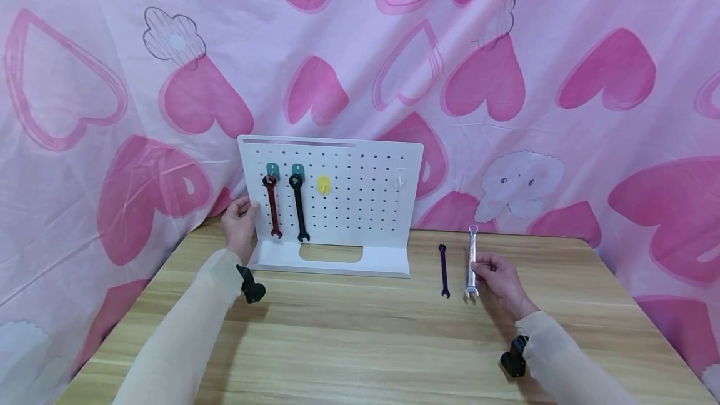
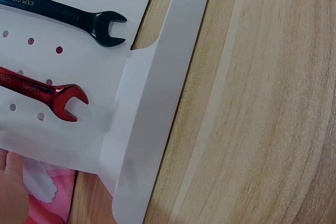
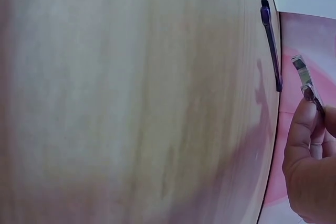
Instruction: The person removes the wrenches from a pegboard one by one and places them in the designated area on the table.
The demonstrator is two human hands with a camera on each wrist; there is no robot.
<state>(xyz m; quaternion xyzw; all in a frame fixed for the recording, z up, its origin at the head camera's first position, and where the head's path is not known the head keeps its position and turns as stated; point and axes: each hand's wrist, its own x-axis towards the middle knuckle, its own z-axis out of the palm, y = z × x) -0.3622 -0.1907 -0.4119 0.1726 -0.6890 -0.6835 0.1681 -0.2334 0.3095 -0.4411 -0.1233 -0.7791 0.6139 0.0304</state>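
A silver combination wrench is pinched between the thumb and fingers of my right hand, lifted off the table with its open end toward me. My left hand grips the left edge of a white pegboard stand; in the left wrist view only part of that hand shows. From the board's green hooks hang a red wrench and a black wrench, ring ends up. A dark purple wrench lies on the table, left of the silver one.
A yellow hook and a clear hook on the board hold nothing. The stand rests near the back of the wooden table. Behind it hangs a pink heart-patterned cloth.
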